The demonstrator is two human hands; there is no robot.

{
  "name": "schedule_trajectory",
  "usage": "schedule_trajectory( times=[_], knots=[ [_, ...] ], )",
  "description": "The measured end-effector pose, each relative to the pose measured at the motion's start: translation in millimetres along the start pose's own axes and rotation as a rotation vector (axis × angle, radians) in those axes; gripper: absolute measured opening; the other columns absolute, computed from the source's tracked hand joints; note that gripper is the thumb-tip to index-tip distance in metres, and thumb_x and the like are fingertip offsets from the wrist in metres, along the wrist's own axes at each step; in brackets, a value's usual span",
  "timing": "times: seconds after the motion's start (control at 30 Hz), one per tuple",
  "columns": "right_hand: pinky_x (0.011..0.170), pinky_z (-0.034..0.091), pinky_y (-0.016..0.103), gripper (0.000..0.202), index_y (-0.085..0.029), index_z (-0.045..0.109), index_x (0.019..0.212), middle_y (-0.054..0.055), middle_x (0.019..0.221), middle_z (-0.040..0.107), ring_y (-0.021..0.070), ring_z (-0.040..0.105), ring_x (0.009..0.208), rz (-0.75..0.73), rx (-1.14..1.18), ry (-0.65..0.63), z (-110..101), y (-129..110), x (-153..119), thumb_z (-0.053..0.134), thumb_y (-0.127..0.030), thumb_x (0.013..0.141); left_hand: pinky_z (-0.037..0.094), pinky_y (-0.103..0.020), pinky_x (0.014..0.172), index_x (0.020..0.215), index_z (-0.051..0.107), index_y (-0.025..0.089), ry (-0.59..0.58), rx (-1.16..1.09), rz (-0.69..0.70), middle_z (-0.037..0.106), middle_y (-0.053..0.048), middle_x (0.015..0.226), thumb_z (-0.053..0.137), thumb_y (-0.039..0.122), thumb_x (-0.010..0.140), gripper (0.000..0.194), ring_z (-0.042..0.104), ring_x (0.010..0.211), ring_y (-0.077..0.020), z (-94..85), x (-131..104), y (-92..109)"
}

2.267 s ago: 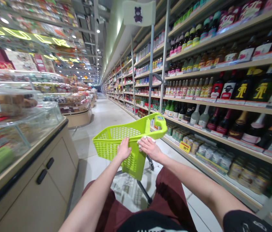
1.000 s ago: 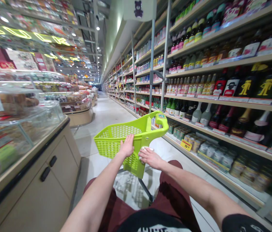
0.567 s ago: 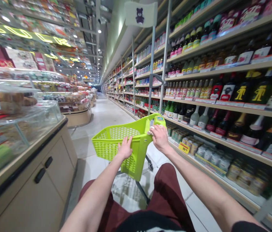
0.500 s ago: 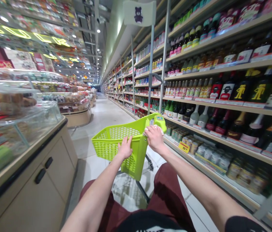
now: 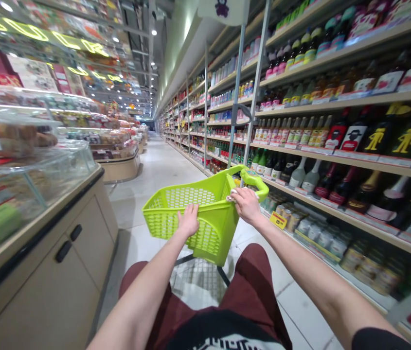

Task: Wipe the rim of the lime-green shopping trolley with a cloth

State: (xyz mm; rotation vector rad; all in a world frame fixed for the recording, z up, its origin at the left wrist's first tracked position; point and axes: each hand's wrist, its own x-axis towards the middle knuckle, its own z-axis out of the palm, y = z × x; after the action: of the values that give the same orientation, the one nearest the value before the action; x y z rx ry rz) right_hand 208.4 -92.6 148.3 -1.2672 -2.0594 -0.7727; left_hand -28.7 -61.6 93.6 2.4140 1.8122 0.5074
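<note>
A lime-green plastic shopping cart (image 5: 210, 232) with perforated sides stands in front of my knees, turned side-on to me. My left hand (image 5: 189, 221) holds its near side rim, the fingers hooked over the top edge. At the handle end, my right hand (image 5: 246, 204) is closed on a crumpled white cloth (image 5: 231, 195) and presses it against the cart's rim; most of the cloth is hidden under the fingers. The cart's curved handle (image 5: 258, 183) rises just beyond my right hand. A grey pole (image 5: 238, 82) with a bear sign stands up from the cart.
Shelves of bottles (image 5: 340, 131) and jars (image 5: 327, 238) line the right side, close to the cart. A yellow price tag (image 5: 278, 220) hangs on the low shelf. On the left is a wooden counter (image 5: 81, 272) with clear food cases. A tiled aisle (image 5: 154, 155) runs ahead.
The cart has swung round, its handle end moving to the right and showing more of its near side. My right hand has shifted right with the cloth. My left hand stays on the rim.
</note>
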Motion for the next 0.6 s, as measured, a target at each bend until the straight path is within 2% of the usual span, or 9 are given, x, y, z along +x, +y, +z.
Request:
schedule_trajectory(
  times=[0.1,0.23,0.3,0.4,0.53,0.6],
  knots=[
    [0.092,0.029,0.043,0.030,-0.017,0.059,0.101,0.011,0.116,0.051,0.0257,0.040,0.107,0.047,-0.020,0.022,17.9,-14.0,0.7,0.047,-0.012,0.074,0.013,-0.054,0.103,0.134,0.020,0.019,-0.007,0.020,-0.005,0.013,-0.009,0.145,0.042,0.013,0.071,0.067,0.009,0.133,-0.0233,11.4,-2.3,1.6],
    [0.094,0.029,0.042,0.023,-0.018,0.059,0.099,0.008,0.117,0.052,0.0230,0.039,0.110,-0.127,0.034,-0.058,54.1,-53.6,5.5,0.044,-0.015,0.081,0.012,-0.052,0.105,0.135,0.017,0.017,-0.014,0.048,0.047,0.011,-0.009,0.145,0.042,0.015,0.072,0.069,0.008,0.133,-0.0222,17.9,-2.9,3.1],
    [0.095,0.028,0.043,0.022,-0.019,0.058,0.100,0.006,0.119,0.051,0.0226,0.038,0.113,-0.199,0.048,-0.095,65.2,-62.1,5.1,0.043,-0.017,0.083,0.013,-0.052,0.104,0.135,0.017,0.015,-0.021,0.071,0.017,0.011,-0.009,0.145,0.042,0.015,0.072,0.068,0.009,0.133,-0.0227,17.1,-4.2,-4.4],
    [0.096,0.026,0.044,0.026,-0.020,0.057,0.103,0.006,0.123,0.048,0.0233,0.036,0.116,-0.177,0.034,-0.119,62.0,-44.0,-2.0,0.043,-0.014,0.083,0.016,-0.053,0.103,0.135,0.019,0.016,-0.025,0.112,-0.077,0.011,-0.009,0.145,0.042,0.015,0.071,0.068,0.009,0.133,-0.0236,14.1,-8.7,-27.8],
    [0.099,0.020,0.048,0.032,-0.018,0.056,0.106,0.009,0.127,0.045,0.0263,0.032,0.120,0.067,-0.042,-0.069,39.6,3.0,-9.7,0.045,-0.010,0.077,0.016,-0.054,0.103,0.135,0.020,0.017,-0.006,0.169,-0.131,0.012,-0.007,0.145,0.041,0.013,0.070,0.068,0.009,0.133,-0.0241,12.1,-15.6,-60.2],
    [0.099,0.018,0.049,0.034,-0.017,0.056,0.107,0.010,0.128,0.044,0.0271,0.031,0.120,0.170,-0.058,-0.082,36.1,8.6,-7.7,0.045,-0.010,0.076,0.017,-0.056,0.102,0.135,0.020,0.016,-0.010,0.179,-0.109,0.013,-0.007,0.145,0.040,0.013,0.070,0.068,0.010,0.133,-0.0244,11.7,-17.2,-68.0]
  ],
)
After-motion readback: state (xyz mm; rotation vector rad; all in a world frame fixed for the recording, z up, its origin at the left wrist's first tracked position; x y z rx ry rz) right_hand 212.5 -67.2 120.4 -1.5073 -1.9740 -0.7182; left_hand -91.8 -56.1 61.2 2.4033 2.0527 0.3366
